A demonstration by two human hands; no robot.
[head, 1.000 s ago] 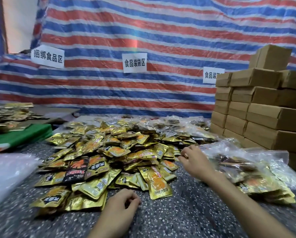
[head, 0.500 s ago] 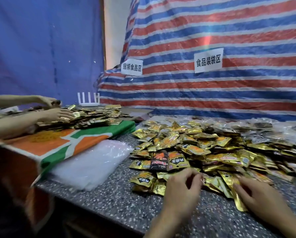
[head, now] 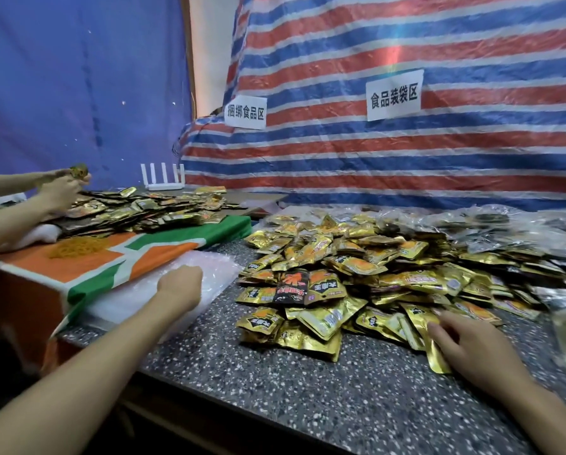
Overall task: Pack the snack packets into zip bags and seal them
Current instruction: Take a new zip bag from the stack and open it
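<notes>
Gold foil snack packets (head: pixel 357 257), heaped on the speckled grey stone tabletop (head: pixel 308 399), centre to right; their printing is too small to read. One black snack packet (head: pixel 291 287) with red-orange characters lies among them. Single gold packet (head: pixel 437 356) at the heap's near edge, long axis running far-left to near-right, under the right hand (head: pixel 475 349). That hand's fingers are close together and lightly bent, thumb across the foil; pinch or mere rest cannot be told. Left hand (head: pixel 180 287) on a stack of clear plastic zip bags (head: pixel 216 270), left of the heap; fingers curled under, grip not discernible. Red-white-blue striped tarpaulin (head: pixel 406 159) behind carries a left white paper sign (head: pixel 245 112), "捆绑食品区", and a right white paper sign (head: pixel 394 95), "食品装袋区".
</notes>
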